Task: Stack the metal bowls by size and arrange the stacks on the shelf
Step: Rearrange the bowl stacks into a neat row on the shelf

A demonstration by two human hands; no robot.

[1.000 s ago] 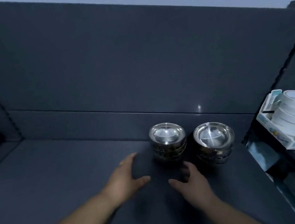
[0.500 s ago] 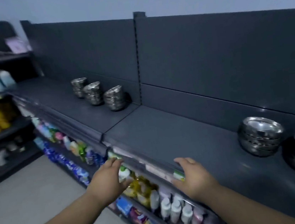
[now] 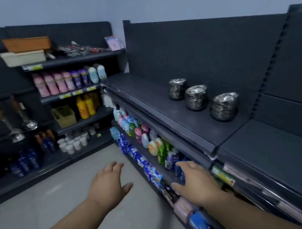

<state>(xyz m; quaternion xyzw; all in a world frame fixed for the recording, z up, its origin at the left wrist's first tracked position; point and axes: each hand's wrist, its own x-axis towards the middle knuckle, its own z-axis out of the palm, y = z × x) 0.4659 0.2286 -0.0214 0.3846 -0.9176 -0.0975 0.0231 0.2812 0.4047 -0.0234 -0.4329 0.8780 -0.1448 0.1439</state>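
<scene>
Three bowl stacks (image 3: 195, 98) stand in a row on the dark top shelf (image 3: 144, 94), far right. Both hands hold nothing, fingers loosely spread: left hand (image 3: 108, 186) over the floor (image 3: 42, 200), right hand (image 3: 194, 182) near the lower shelf's bottles (image 3: 145, 137).

pink btls (image 3: 53, 84) over yellow btls (image 3: 85, 107) w/ basket (image 3: 64, 116) beside, white cups (image 3: 73, 142) below, pale floor (image 3: 42, 196)

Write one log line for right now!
left hand open, empty | right hand open, empty | near stack, middle stack, far stack of bowls on shelf, untouched
</scene>
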